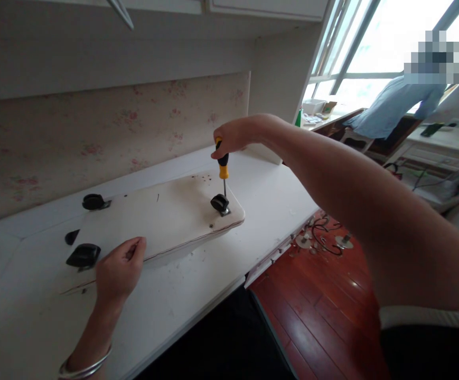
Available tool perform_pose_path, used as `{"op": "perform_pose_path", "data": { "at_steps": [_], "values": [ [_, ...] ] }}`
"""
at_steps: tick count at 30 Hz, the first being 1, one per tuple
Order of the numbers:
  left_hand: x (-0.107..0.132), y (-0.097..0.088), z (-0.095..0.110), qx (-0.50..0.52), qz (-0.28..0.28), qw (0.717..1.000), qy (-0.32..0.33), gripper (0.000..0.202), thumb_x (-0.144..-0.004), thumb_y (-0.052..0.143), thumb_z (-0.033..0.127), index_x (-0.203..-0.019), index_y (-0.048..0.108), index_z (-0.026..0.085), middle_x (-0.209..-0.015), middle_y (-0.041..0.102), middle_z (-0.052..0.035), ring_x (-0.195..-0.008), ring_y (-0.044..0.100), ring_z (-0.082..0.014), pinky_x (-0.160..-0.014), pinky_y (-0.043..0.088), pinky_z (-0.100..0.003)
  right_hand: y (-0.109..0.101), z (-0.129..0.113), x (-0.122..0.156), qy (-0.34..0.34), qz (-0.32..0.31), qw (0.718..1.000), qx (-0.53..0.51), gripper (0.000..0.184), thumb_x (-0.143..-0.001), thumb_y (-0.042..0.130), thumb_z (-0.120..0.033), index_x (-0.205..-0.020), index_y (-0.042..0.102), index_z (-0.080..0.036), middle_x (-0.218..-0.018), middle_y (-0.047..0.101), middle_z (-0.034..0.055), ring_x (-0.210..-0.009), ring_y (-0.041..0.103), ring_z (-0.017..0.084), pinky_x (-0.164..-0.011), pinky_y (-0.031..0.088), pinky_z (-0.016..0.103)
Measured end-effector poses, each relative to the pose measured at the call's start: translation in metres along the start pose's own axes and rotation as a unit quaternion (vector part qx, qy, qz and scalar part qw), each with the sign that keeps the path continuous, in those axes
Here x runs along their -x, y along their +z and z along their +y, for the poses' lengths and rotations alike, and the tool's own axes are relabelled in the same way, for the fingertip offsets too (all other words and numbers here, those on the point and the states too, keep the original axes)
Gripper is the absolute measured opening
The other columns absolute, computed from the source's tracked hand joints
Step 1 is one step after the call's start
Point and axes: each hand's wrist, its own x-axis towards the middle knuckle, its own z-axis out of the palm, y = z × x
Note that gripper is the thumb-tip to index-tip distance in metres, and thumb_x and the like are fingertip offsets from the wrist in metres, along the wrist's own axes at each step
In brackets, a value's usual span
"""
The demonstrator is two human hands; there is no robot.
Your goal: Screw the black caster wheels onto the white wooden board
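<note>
A white board [161,216] lies flat on the white desk [197,285], with black caster wheels fixed to it. My right hand [235,136] is closed round the top of a yellow-and-black screwdriver [223,164], held upright with its tip on the caster [220,203] at the board's right end. My left hand [119,270] rests on the board's near edge, fingers curled against it, close to another caster [83,255]. A third caster [93,201] sits at the far left corner.
A floral panel [106,132] backs the desk. Red wooden floor [324,306] at the right carries cables and metal parts [324,237]. A person in a light blue shirt [395,105] leans by the window at another desk [443,142].
</note>
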Motion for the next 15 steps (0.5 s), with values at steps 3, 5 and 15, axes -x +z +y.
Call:
{"op": "perform_pose_path", "data": {
  "at_steps": [3,5,15],
  "values": [
    [0.0001,-0.0002,0.0003,0.0,-0.004,1.0,0.002,0.029,-0.085,0.055,0.044,-0.089,0.073,0.021,-0.076,0.073,-0.0019,-0.074,0.069,-0.0195,-0.067,0.048,-0.026,-0.0002,-0.0017,0.0033,0.036,0.066,0.995,0.059,0.073,-0.076,0.052,-0.077,-0.1,0.069,-0.011,-0.091,0.064,0.0144,-0.089,0.06,0.032,-0.069,0.044,0.04],
    [0.0,-0.0004,0.0004,0.005,-0.004,1.0,0.002,0.029,-0.085,0.055,0.044,-0.089,0.073,0.021,-0.077,0.074,-0.002,-0.075,0.069,-0.0197,-0.068,0.048,-0.026,-0.0012,-0.0009,0.0051,0.032,0.03,0.998,0.045,0.077,-0.076,0.049,-0.079,-0.105,0.068,-0.01,-0.09,0.064,0.0143,-0.086,0.061,0.031,-0.068,0.044,0.04],
    [-0.0024,-0.0037,0.0008,0.01,-0.033,0.999,-0.008,0.028,-0.085,0.054,0.044,-0.089,0.072,0.022,-0.079,0.075,-0.0016,-0.076,0.07,-0.019,-0.068,0.047,-0.025,-0.0052,-0.0038,0.0057,0.016,0.022,0.999,0.042,0.07,-0.079,0.049,-0.075,-0.104,0.069,-0.013,-0.097,0.066,0.0165,-0.088,0.061,0.032,-0.068,0.045,0.041]
  ]
}}
